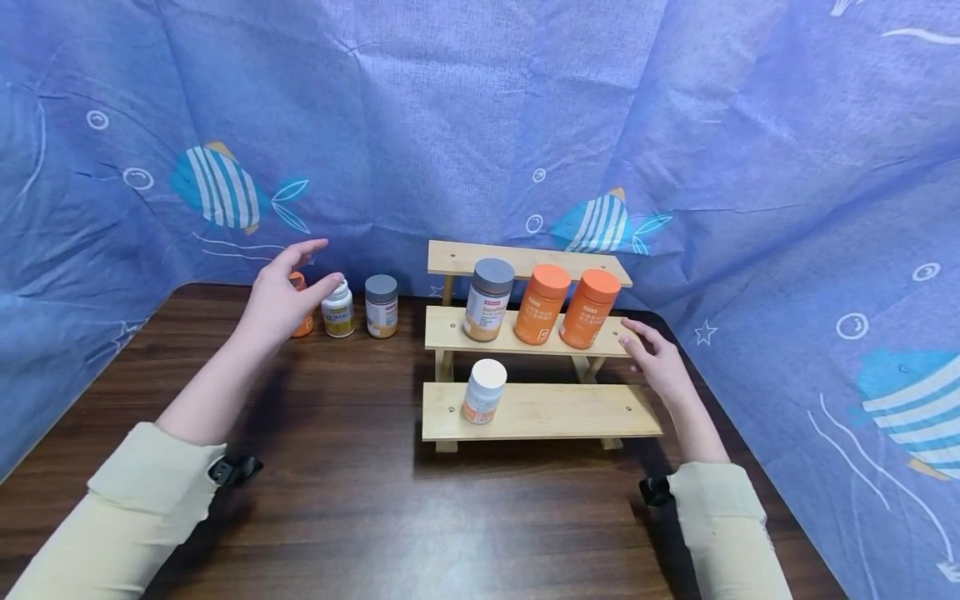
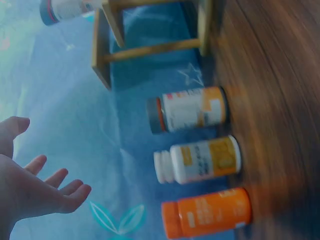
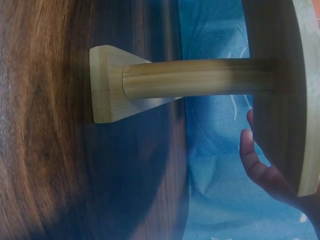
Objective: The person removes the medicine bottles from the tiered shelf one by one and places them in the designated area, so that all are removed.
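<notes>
My left hand (image 1: 276, 292) hovers at the back left with thumb and fingers spread, holding nothing. Below and beside it stand an orange bottle (image 2: 215, 212), a white bottle with a yellow label (image 1: 339, 317) and a grey-lidded bottle (image 1: 382, 310). My right hand (image 1: 660, 362) is at the right end of a three-tier wooden stand (image 1: 570, 412), relaxed fingertips right by the middle shelf's edge. That shelf bears a grey-lidded bottle (image 1: 487, 304) and two orange bottles (image 1: 543, 310). A small white-lidded bottle (image 1: 483, 396) stands left on the bottom shelf.
The top shelf (image 1: 517, 257) of the stand lies close to a blue fish-patterned cloth (image 1: 450, 125) that hangs behind the table. A leg (image 3: 195, 79) of the stand shows in the right wrist view. Dark wooden tabletop (image 1: 337, 500) spreads in front.
</notes>
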`<state>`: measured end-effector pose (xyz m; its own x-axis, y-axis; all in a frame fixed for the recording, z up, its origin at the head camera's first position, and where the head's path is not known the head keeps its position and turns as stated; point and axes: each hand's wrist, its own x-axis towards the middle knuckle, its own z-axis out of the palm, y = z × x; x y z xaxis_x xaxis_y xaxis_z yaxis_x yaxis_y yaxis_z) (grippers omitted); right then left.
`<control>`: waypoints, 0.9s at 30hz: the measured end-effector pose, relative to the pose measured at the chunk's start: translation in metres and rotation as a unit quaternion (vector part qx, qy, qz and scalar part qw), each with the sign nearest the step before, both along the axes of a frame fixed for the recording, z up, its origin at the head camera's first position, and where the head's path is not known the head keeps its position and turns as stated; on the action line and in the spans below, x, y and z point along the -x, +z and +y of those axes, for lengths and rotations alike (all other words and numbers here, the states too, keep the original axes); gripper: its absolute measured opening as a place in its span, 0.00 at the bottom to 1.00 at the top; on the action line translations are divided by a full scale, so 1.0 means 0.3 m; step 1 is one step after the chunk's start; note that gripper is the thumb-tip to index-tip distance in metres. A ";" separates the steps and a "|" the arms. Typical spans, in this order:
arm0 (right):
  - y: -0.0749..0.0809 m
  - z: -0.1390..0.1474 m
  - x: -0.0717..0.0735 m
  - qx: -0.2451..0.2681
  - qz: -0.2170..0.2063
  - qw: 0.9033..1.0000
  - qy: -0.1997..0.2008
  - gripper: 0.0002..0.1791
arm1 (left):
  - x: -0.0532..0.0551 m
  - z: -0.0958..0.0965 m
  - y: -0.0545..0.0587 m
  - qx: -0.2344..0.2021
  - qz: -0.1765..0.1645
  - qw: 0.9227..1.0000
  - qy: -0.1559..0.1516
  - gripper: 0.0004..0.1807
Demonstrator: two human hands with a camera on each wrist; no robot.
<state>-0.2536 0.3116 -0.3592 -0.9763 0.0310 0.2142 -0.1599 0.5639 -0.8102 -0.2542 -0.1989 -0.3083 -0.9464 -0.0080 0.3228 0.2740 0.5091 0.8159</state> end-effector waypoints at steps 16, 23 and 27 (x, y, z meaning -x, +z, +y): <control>-0.008 0.007 0.014 0.003 0.000 1.000 0.005 0.27 | -0.088 0.152 0.031 -0.010 0.028 0.999 -0.038 0.35; -0.071 0.059 0.071 -0.004 0.001 1.000 0.003 0.29 | -0.094 0.220 0.008 -0.024 0.059 0.997 -0.052 0.34; -0.076 0.062 0.076 -0.007 0.002 1.000 0.004 0.29 | -0.087 0.255 -0.012 -0.034 0.070 0.996 -0.050 0.34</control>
